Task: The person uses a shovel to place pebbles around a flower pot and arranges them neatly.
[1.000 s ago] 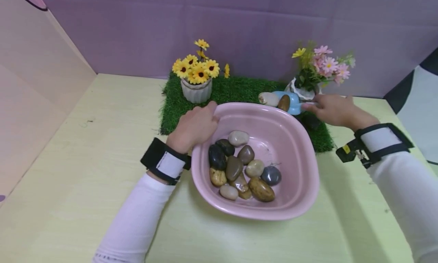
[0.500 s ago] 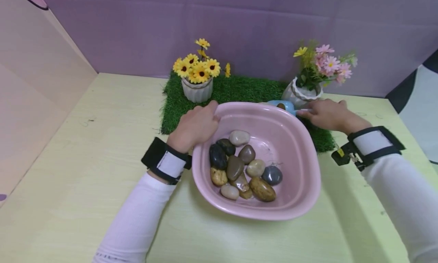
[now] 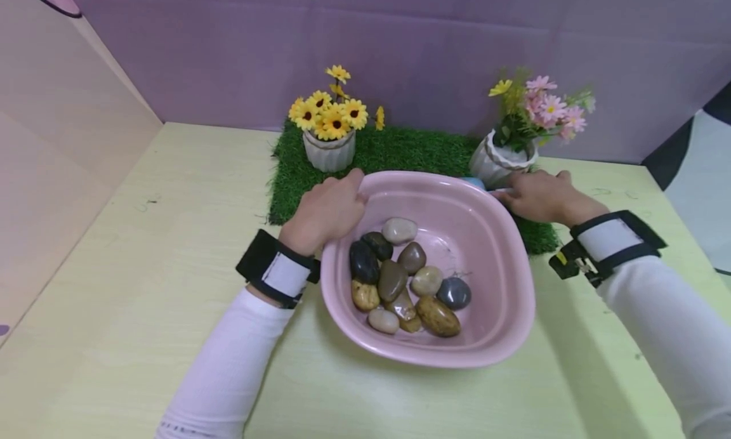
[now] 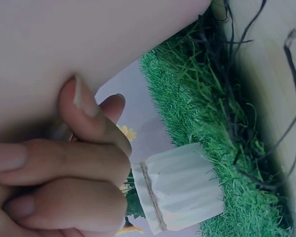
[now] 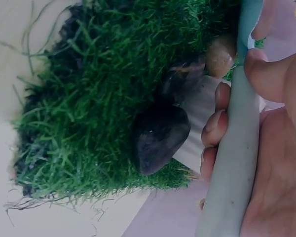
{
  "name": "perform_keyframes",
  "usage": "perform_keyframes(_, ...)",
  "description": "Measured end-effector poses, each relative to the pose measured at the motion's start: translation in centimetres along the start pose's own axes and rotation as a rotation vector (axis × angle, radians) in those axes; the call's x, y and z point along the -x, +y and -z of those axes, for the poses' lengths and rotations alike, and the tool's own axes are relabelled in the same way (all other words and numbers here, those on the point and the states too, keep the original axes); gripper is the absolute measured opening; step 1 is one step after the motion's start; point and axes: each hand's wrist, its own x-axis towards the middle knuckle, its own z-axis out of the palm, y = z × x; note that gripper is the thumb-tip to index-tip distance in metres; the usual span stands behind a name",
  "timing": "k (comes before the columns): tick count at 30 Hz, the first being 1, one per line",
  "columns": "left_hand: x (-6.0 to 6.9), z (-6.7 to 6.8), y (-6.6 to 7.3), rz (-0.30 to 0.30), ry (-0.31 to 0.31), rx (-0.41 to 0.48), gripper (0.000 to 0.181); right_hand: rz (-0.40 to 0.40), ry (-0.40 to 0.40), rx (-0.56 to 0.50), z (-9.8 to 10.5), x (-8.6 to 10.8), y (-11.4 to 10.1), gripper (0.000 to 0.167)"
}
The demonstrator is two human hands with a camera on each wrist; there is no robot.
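My left hand [image 3: 325, 210] grips the left rim of a pink basin [image 3: 516, 299]; in the left wrist view its fingers [image 4: 79, 158] curl beside the basin's wall. Several smooth stones [image 3: 392, 280] lie in the basin, mostly toward its left. My right hand [image 3: 539, 195] holds a small blue shovel [image 3: 473, 182] by its pale handle [image 5: 232, 163], just behind the basin's far right rim, which hides most of the blade. Under that hand, the right wrist view shows a dark stone [image 5: 163, 133] and a brown stone [image 5: 221, 55] on the artificial grass.
A strip of artificial grass [image 3: 411, 147] runs along the back of the pale table [image 3: 143, 268]. On it stand a white pot [image 3: 329, 150] of yellow flowers and, close to my right hand, a tilted white pot [image 3: 493, 160] with pink flowers [image 3: 551, 109]. A purple backdrop rises behind.
My right hand has moved left and slightly toward me with the shovel, whose blade and stone have passed out of sight behind the basin rim. The left hand and basin have hardly moved.
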Motion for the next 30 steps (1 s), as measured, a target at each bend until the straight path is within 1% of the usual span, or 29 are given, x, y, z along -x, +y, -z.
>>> perform_keyframes(9,-0.1,-0.1,-0.1,-0.014,0.012,-0.004,0.037,-0.045,-0.039,0.086,1.1,0.2,-1.0,0.054)
perform_keyframes(12,-0.2,-0.1,-0.1,-0.015,0.011,-0.006,0.038,-0.058,-0.049,0.104,1.6,0.3,-1.4,0.056)
perform_keyframes(17,-0.2,-0.1,-0.1,-0.010,0.003,-0.001,0.039,-0.068,-0.066,0.110,2.0,0.5,-1.7,0.057)
perform_keyframes(22,-0.2,-0.1,-0.1,-0.014,0.009,-0.006,0.039,-0.065,-0.077,0.097,2.3,0.4,-1.7,0.057)
perform_keyframes(30,-0.1,-0.1,-0.2,-0.013,0.011,-0.009,0.040,-0.064,-0.115,0.114,3.9,0.6,-1.6,0.067)
